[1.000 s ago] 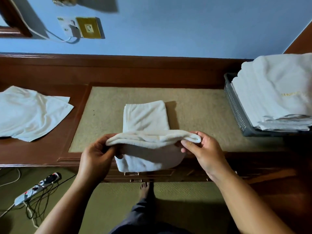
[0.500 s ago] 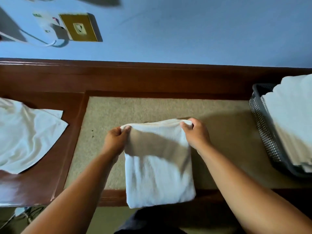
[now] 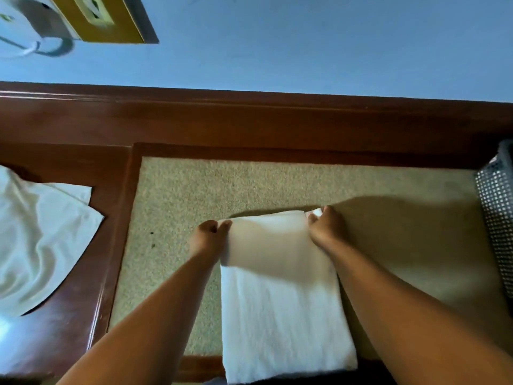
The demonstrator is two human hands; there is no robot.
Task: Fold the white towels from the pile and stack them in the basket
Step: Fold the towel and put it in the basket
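The folded towel point(image 3: 283, 315) lies on the mat point(image 3: 180, 204), its far corners pinched by left hand point(image 3: 206, 240) and right hand point(image 3: 327, 229)

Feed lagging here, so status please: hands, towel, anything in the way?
Hands: left hand, right hand each pinch a far corner of the towel. Towel folded on mat, not yet in basket. Nothing seen between them.

Matt cloth towel point(image 3: 283, 307), glossy wood desk point(image 3: 83, 323), rough mat point(image 3: 249, 187).
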